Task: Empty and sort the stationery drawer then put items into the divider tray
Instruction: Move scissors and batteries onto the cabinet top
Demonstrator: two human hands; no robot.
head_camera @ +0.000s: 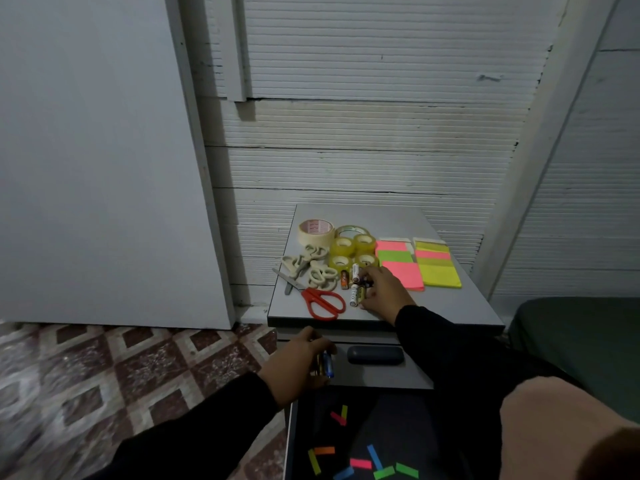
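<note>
A grey cabinet top (450, 306) carries sorted stationery: a masking tape roll (316, 231), several clear tape rolls (353, 251), beige scissors (313, 266), red-handled scissors (320, 301), a cluster of batteries (353, 284) and neon sticky-note pads (417, 265). My right hand (384, 292) rests on the top with its fingers on the batteries. My left hand (303, 362) is lower, in front of the drawer front, closed around a few batteries (325, 365). Below, the open dark drawer (391, 424) holds several loose coloured paper strips (360, 462).
A dark oval handle (375, 355) sits on the grey drawer front. A white panel (104, 168) leans against the wall on the left. Patterned floor tiles (121, 368) lie to the left, and a dark green cushion (581, 341) is on the right.
</note>
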